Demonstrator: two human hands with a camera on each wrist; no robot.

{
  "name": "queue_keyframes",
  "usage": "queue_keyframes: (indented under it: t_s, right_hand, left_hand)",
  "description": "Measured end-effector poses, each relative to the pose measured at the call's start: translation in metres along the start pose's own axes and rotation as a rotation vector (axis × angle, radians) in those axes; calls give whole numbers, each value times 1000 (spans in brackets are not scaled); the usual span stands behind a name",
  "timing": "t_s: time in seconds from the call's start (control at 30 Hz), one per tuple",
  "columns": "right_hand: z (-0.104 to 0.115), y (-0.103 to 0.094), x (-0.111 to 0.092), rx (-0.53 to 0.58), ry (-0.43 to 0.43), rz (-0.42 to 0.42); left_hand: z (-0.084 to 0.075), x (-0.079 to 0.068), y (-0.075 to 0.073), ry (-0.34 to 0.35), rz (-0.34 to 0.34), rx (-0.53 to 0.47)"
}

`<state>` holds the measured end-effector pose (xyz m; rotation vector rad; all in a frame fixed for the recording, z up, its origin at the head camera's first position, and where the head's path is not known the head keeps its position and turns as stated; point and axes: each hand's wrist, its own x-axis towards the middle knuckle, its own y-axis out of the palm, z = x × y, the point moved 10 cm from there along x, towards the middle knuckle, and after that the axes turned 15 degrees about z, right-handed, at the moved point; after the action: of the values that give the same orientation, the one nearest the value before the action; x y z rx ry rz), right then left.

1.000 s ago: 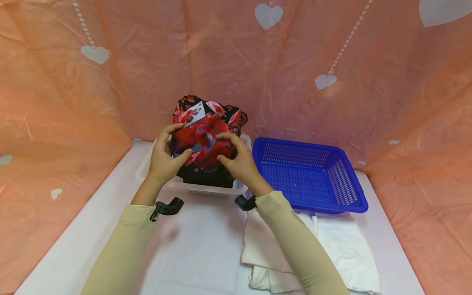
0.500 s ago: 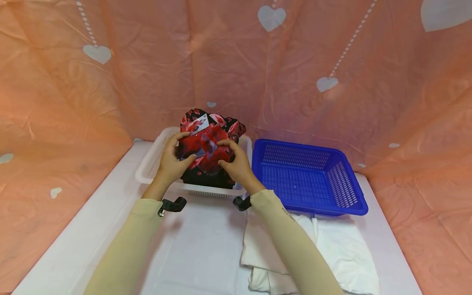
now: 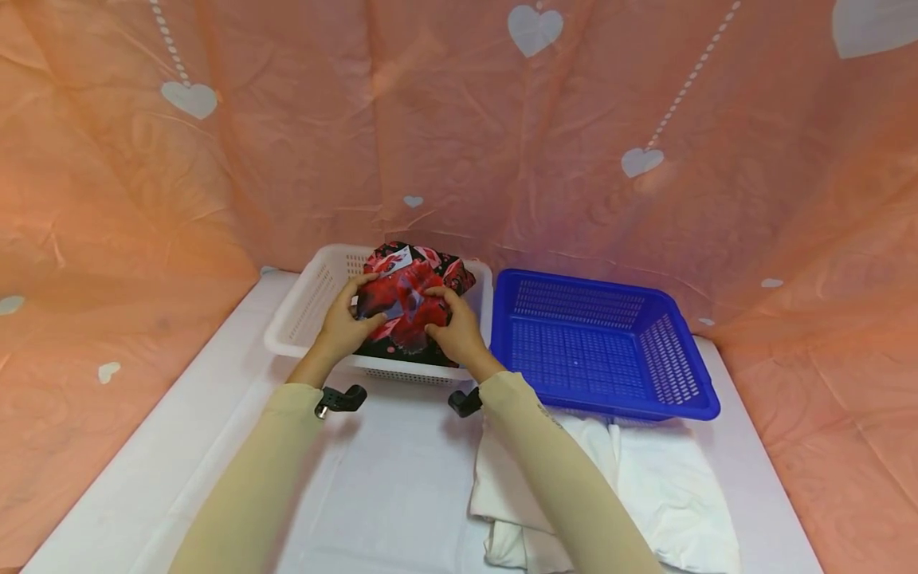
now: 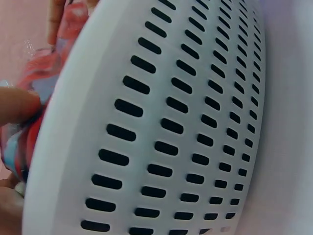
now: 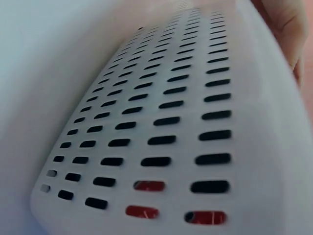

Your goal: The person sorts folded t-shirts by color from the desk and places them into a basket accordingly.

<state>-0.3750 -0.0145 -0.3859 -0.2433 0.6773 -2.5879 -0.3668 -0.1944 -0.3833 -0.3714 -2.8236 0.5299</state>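
Observation:
A folded black cloth with a red floral print (image 3: 405,307) lies tilted in the white slotted basket (image 3: 285,323), its top rising above the back rim. My left hand (image 3: 340,325) grips its left side, thumb on the front. The right hand (image 3: 460,333) holds the opposite side the same way. In the left wrist view, the thumb (image 4: 17,105) presses the printed cloth (image 4: 46,85) just behind the basket rim (image 4: 54,147). The right wrist view is mostly basket wall, with red cloth (image 5: 142,211) showing through a few slots. The finger ends behind the cloth are hidden.
A blue plastic basket (image 3: 688,343) stands right beside the white one. In front of it lie folded white cloths (image 3: 670,486), partly under my right forearm. A peach curtain (image 3: 459,143) with heart prints hangs behind the white-covered table (image 3: 387,494).
Both hands have lowered the printed cloth further into the white basket, and it has shifted slightly right. More of the basket's left side now shows.

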Motion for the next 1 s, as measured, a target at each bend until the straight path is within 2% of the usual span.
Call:
queue_keyframes:
  t_s: [0.17, 0.4, 0.53, 0.63, 0.8, 1.0]
  right_hand:
    - [-7, 0, 3, -35, 35, -21]
    - [-17, 2, 9, -82, 77, -17]
    - [-20, 2, 10, -109, 92, -16]
    - [-22, 1, 8, -133, 115, -34]
    - [-21, -5, 2, -181, 122, -113]
    - [-14, -5, 1, -276, 88, -149]
  left_hand:
    - [7, 2, 2, -72, 23, 47]
    - [22, 2, 3, -208, 43, 88]
    - [30, 1, 1, -268, 22, 105]
    - [33, -2, -3, -289, -20, 101]
    - [28, -6, -8, -270, -90, 105]
    - [26, -6, -8, -290, -73, 175]
